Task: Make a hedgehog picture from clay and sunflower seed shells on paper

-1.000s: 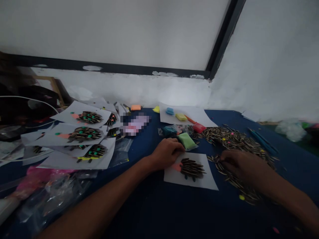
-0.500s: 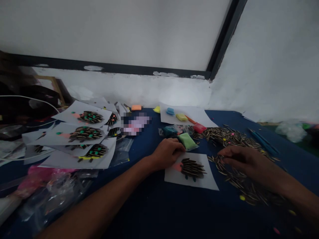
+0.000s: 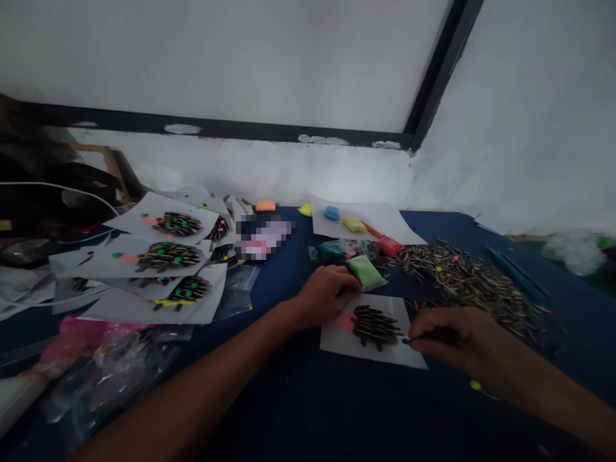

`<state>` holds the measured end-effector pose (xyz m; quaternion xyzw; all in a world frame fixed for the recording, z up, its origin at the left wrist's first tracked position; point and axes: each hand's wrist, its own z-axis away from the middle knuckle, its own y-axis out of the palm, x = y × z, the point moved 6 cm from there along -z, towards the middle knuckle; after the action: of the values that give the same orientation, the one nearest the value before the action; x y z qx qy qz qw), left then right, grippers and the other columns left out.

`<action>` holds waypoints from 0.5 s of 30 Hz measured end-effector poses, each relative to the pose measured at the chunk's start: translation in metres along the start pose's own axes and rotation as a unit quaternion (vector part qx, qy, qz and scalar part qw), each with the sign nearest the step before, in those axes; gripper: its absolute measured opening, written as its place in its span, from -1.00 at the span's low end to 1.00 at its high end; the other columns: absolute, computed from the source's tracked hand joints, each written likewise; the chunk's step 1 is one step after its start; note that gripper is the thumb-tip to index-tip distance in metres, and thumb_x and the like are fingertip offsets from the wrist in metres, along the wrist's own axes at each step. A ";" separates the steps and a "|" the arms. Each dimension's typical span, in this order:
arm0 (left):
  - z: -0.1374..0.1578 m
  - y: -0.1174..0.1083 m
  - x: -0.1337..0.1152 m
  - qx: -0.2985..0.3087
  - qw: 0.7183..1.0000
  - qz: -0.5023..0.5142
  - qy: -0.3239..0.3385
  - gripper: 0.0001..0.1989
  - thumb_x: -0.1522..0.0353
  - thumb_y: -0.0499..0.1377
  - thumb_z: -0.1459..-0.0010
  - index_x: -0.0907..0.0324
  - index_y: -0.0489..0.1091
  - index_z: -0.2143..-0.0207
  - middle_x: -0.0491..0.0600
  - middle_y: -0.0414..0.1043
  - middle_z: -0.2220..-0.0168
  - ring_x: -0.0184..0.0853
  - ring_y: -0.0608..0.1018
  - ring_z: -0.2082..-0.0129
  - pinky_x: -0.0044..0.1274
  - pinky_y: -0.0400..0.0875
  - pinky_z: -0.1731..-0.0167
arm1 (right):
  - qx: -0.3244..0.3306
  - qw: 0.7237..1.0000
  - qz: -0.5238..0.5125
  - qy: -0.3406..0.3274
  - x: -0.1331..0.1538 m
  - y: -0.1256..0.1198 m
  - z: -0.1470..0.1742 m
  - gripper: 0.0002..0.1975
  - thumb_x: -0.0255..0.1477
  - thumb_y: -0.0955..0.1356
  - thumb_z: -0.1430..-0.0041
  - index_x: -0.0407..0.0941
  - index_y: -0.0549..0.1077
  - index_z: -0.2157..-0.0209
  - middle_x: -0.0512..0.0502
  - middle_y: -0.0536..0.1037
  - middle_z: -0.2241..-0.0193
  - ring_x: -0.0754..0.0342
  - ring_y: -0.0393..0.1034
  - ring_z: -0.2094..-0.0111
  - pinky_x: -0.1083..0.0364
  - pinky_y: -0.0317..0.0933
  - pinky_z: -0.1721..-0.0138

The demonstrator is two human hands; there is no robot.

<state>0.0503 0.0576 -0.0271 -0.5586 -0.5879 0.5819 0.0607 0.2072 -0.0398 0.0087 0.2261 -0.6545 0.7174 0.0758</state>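
In front of me a white sheet of paper [image 3: 337, 350] carries a hedgehog picture, with a pink clay face and a body of striped sunflower seeds [image 3: 375, 324]. My left hand [image 3: 330, 292] lies at the sheet's upper left edge, its fingers curled down and holding the paper. Between thumb and forefinger of my right hand [image 3: 447, 337] is a sunflower seed [image 3: 407, 341], just off the sheet's right edge beside the hedgehog's spines. A loose pile of sunflower seeds [image 3: 481, 282] spreads behind that hand. A green clay packet [image 3: 366, 273] sits beyond my left fingers.
Finished-looking hedgehog sheets [image 3: 206, 305] overlap on the left, near clear plastic bags [image 3: 110, 366]. Blue [image 3: 332, 213], yellow [image 3: 354, 224] and red [image 3: 389, 246] clay packets lie at the back, some on a white sheet. A blue pen-like item [image 3: 520, 276] is beyond the seeds.
My right hand has moved from the seed pile left and toward me, to the sheet's right edge, with a seed now visible in its pinch. The left hand stays on the paper.
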 end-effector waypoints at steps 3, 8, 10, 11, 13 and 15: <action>0.000 0.000 0.000 0.004 1.000 0.001 -0.001 -0.83 0.48 0.12 -0.16 0.21 0.52 0.27 0.00 0.49 0.27 -0.33 0.49 0.25 -0.54 0.34 0.25 | 0.051 0.998 -0.023 0.004 0.008 0.007 -0.001 -0.82 -0.43 0.28 -0.16 -0.06 0.52 0.42 0.00 0.55 0.51 0.13 0.40 0.54 0.21 0.16 0.55; 0.000 0.000 -0.001 0.002 1.000 0.002 0.001 -0.83 0.48 0.13 -0.15 0.22 0.52 0.27 0.00 0.49 0.27 -0.33 0.49 0.24 -0.53 0.34 0.24 | 0.010 1.000 0.015 -0.023 0.015 0.006 -0.003 -0.79 -0.48 0.26 -0.13 -0.04 0.54 0.39 0.00 0.59 0.46 0.13 0.44 0.54 0.22 0.17 0.56; 0.000 0.000 -0.001 0.006 1.000 0.003 0.000 -0.83 0.48 0.12 -0.16 0.22 0.52 0.27 0.01 0.49 0.26 -0.32 0.49 0.23 -0.51 0.35 0.22 | -0.013 0.999 0.035 -0.034 0.014 0.006 -0.004 -0.81 -0.48 0.27 -0.12 -0.03 0.54 0.38 0.00 0.59 0.47 0.13 0.45 0.54 0.21 0.17 0.57; 0.000 0.000 -0.001 0.007 1.000 0.002 0.000 -0.83 0.48 0.12 -0.16 0.22 0.52 0.27 0.01 0.49 0.26 -0.32 0.49 0.23 -0.51 0.35 0.22 | -0.024 0.998 0.045 -0.038 0.014 0.006 -0.004 -0.81 -0.47 0.27 -0.13 -0.03 0.54 0.38 0.01 0.59 0.47 0.13 0.44 0.55 0.21 0.16 0.57; 0.000 0.000 -0.001 0.009 1.000 -0.002 0.000 -0.82 0.47 0.12 -0.16 0.21 0.52 0.27 0.02 0.49 0.25 -0.32 0.49 0.23 -0.51 0.35 0.22 | -0.039 0.996 0.060 -0.046 0.013 0.006 -0.003 -0.82 -0.46 0.27 -0.14 -0.03 0.53 0.39 0.01 0.58 0.50 0.14 0.42 0.57 0.21 0.14 0.58; 0.000 0.000 -0.001 0.009 1.000 -0.004 0.000 -0.82 0.47 0.11 -0.16 0.21 0.52 0.27 0.01 0.49 0.25 -0.32 0.49 0.23 -0.51 0.36 0.23 | -0.041 0.996 0.069 -0.048 0.012 0.007 -0.002 -0.81 -0.46 0.27 -0.15 -0.04 0.52 0.39 0.01 0.57 0.51 0.15 0.39 0.59 0.21 0.13 0.59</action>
<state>0.0507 0.0568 -0.0261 -0.5559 -0.5850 0.5866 0.0683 0.1928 -0.0407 0.0072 0.2112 -0.7007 0.6814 0.0033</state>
